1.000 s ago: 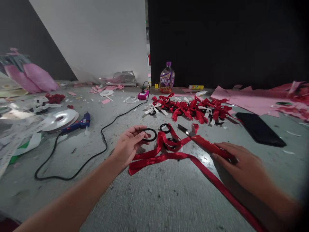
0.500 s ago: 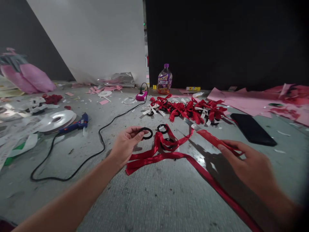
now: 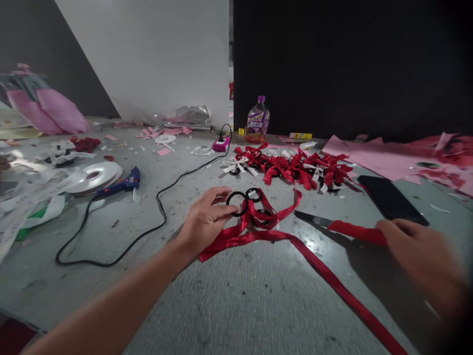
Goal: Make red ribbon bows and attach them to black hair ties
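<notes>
My left hand (image 3: pixel 209 217) pinches a black ring (image 3: pixel 237 203) between thumb and fingers, above the red ribbon. Close to it lies another black ring (image 3: pixel 254 195), beside loops of red ribbon (image 3: pixel 321 271) that trail toward the lower right. A further dark ring (image 3: pixel 261 217) is partly covered by the ribbon. My right hand (image 3: pixel 417 251), somewhat blurred, is closed on the red handle of a knife (image 3: pixel 354 231), whose dark blade points left toward the ribbon's end.
Behind lies a pile of red and white bows (image 3: pixel 291 166), with a bottle (image 3: pixel 258 121) beyond. A black phone (image 3: pixel 391 199) is near my right hand. At left are a blue glue gun (image 3: pixel 121 185), its black cord and a ribbon spool (image 3: pixel 94 176).
My left hand has moved slightly right with the ring, which now faces the camera more. My right hand has drawn the knife right, away from the ribbon's end, and its blade lies flatter.
</notes>
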A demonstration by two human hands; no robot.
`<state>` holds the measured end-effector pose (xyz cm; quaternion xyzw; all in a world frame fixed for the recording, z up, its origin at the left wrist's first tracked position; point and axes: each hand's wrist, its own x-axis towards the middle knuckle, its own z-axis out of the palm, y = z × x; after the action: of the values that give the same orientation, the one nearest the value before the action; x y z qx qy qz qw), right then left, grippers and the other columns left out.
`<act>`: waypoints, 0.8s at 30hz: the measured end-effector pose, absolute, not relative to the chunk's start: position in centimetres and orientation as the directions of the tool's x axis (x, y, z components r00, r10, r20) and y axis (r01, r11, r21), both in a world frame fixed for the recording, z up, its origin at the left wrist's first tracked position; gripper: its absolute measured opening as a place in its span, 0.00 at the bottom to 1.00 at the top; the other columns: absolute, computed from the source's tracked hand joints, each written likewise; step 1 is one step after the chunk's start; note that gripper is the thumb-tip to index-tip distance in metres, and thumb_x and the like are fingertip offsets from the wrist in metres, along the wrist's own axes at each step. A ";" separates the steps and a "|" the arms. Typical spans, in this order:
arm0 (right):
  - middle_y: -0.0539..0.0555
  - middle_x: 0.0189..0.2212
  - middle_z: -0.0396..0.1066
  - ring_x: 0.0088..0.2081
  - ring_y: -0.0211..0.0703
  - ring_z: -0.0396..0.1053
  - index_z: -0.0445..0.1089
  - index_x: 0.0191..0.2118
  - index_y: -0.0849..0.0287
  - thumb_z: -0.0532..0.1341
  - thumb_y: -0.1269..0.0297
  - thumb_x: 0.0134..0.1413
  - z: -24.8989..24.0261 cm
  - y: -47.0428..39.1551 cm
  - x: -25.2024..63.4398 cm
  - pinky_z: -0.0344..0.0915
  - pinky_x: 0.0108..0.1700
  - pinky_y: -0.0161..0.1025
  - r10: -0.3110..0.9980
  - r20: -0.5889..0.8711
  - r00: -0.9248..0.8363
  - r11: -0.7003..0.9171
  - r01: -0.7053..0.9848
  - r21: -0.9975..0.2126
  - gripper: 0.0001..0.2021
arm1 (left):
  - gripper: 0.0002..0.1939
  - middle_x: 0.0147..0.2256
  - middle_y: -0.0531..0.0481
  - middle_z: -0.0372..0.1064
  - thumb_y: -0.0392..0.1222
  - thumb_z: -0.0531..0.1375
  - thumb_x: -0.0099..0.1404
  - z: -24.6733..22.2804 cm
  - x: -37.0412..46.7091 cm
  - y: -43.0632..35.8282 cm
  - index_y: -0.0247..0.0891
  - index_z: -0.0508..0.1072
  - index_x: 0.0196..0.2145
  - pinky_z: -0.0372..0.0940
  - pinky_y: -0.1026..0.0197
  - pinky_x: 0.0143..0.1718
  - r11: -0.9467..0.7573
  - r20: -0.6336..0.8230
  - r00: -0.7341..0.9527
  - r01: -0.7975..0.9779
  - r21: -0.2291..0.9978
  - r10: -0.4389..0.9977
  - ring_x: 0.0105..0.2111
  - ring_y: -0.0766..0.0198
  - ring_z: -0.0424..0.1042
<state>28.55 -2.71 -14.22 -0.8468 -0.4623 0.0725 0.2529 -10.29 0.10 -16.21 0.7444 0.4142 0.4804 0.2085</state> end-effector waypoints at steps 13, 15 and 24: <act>0.54 0.35 0.73 0.38 0.48 0.69 0.69 0.39 0.55 0.58 0.56 0.63 -15.3 -7.0 17.8 0.63 0.41 0.45 0.838 0.487 -0.245 0.513 0.655 -0.554 0.08 | 0.12 0.56 0.42 0.65 0.35 0.59 0.68 -15.0 -6.9 -3.9 0.40 0.75 0.48 0.67 0.46 0.53 -0.873 0.771 0.555 0.488 0.001 0.311 0.56 0.50 0.64; 0.54 0.37 0.73 0.40 0.47 0.68 0.68 0.42 0.55 0.60 0.59 0.62 -15.6 -7.1 17.2 0.63 0.42 0.45 0.819 0.457 -0.346 0.570 0.581 -0.581 0.07 | 0.11 0.55 0.45 0.68 0.35 0.61 0.66 -15.0 -6.1 -4.4 0.40 0.76 0.47 0.67 0.48 0.53 -0.875 0.747 0.610 0.478 -0.080 0.265 0.55 0.51 0.65; 0.49 0.25 0.64 0.30 0.39 0.60 0.62 0.30 0.57 0.55 0.69 0.64 -16.3 -6.6 18.6 0.58 0.33 0.39 0.789 0.479 -0.385 0.614 0.516 -0.597 0.09 | 0.08 0.50 0.51 0.73 0.34 0.60 0.66 -16.1 -4.4 -5.5 0.38 0.75 0.43 0.60 0.50 0.59 -0.918 0.655 0.742 0.347 -0.193 0.142 0.53 0.58 0.66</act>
<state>18.60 -6.64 -16.28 -0.4016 -0.8128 0.1782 0.3825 -4.43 -5.53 -16.12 0.9207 0.1328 0.3336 -0.1531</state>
